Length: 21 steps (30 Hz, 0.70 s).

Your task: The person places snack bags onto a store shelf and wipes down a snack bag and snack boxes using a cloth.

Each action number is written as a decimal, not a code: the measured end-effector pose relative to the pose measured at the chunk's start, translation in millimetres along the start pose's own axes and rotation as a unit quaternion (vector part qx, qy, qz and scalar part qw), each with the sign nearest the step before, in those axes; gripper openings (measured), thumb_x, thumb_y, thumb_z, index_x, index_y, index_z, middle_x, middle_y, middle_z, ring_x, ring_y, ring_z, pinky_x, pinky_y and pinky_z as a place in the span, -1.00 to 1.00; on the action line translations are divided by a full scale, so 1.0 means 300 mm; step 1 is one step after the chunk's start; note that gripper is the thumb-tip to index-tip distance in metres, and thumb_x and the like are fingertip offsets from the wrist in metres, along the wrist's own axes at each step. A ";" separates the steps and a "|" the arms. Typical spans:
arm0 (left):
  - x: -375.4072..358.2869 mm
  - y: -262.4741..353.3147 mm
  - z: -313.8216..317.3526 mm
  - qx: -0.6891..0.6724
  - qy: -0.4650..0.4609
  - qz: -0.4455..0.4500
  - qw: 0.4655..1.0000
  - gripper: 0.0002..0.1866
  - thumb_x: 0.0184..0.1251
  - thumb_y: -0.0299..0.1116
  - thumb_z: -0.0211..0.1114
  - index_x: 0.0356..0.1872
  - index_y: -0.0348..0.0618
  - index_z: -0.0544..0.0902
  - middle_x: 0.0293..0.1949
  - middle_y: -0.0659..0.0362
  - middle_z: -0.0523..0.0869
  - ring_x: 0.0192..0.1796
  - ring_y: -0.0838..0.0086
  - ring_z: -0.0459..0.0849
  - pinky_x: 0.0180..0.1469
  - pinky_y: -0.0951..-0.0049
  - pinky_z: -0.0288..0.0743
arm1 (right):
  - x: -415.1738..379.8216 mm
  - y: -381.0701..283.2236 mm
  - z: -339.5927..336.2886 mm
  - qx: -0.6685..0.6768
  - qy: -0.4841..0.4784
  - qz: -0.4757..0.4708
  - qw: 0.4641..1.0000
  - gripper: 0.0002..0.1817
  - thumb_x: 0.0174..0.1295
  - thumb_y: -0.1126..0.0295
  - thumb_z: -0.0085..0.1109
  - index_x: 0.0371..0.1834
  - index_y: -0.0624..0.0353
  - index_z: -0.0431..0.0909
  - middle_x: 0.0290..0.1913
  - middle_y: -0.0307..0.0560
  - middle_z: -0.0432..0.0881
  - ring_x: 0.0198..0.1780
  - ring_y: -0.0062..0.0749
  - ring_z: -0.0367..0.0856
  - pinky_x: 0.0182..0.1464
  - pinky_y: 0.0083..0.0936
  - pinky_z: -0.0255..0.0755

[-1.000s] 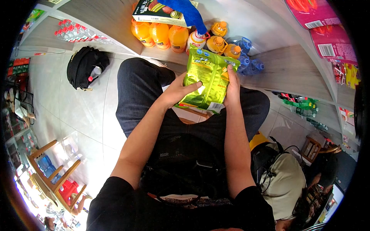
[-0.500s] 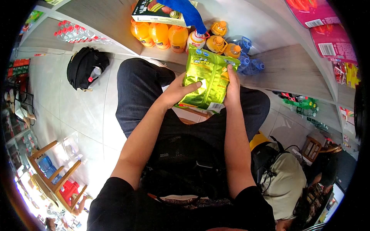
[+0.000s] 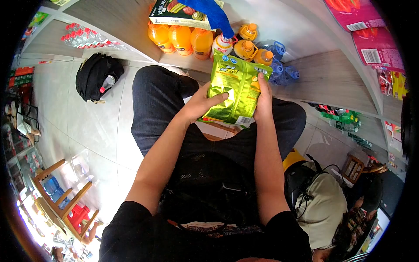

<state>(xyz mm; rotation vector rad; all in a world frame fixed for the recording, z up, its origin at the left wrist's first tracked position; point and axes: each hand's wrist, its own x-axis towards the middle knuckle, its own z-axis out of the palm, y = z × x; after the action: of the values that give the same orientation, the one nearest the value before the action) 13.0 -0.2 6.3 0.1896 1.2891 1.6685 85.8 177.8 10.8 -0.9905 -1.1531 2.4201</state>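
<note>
A shiny green-yellow snack bag (image 3: 237,89) is held between my two hands above my lap, its seam and barcode side facing up. My left hand (image 3: 201,103) grips its left edge, with the thumb lying across the front. On the right edge, my right hand (image 3: 263,99) holds the bag with the thumb near the upper corner; its other fingers are mostly hidden. Just beyond the bag stand orange drink bottles (image 3: 202,43), a white bottle with a red handle (image 3: 221,45) and yellow-capped jugs (image 3: 245,49) on the low shelf.
Blue-capped bottles (image 3: 286,75) stand at the shelf's right. A blue cloth (image 3: 214,16) hangs over a box (image 3: 176,15). A black backpack (image 3: 97,77) lies on the floor at left, a wooden chair (image 3: 65,201) below it. Another person (image 3: 323,209) is at lower right.
</note>
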 end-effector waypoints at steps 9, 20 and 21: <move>0.000 -0.004 0.001 -0.014 0.011 0.000 1.000 -0.47 0.30 -0.30 0.32 0.22 -0.31 0.40 0.02 0.09 0.63 -0.01 0.50 0.60 0.06 0.48 0.48 | 0.006 0.006 -0.010 0.006 0.002 0.002 1.000 -0.62 0.35 0.15 0.12 0.01 0.25 0.48 -0.11 -0.10 0.62 -0.14 -0.44 0.63 -0.09 -0.48 0.53; -0.003 0.005 0.008 -0.006 0.007 -0.001 1.000 -0.47 0.32 -0.33 0.30 0.23 -0.32 0.37 0.03 0.12 0.63 0.02 0.49 0.61 0.09 0.45 0.48 | 0.008 0.006 -0.013 0.003 0.011 0.004 1.000 -0.58 0.33 0.12 0.15 0.02 0.25 0.47 -0.10 -0.10 0.61 -0.13 -0.41 0.63 -0.09 -0.47 0.54; -0.003 0.006 0.008 -0.004 0.007 -0.001 1.000 -0.47 0.32 -0.33 0.30 0.23 -0.32 0.37 0.03 0.12 0.62 0.01 0.49 0.61 0.09 0.45 0.48 | 0.008 0.006 -0.013 0.005 0.009 0.004 1.000 -0.58 0.32 0.12 0.15 0.02 0.25 0.47 -0.10 -0.10 0.61 -0.13 -0.41 0.63 -0.08 -0.47 0.54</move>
<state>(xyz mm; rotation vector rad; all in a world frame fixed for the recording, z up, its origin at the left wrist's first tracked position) 14.0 0.8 9.2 0.1731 1.2915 1.6767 86.8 179.8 6.6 -1.0140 -1.1333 2.4156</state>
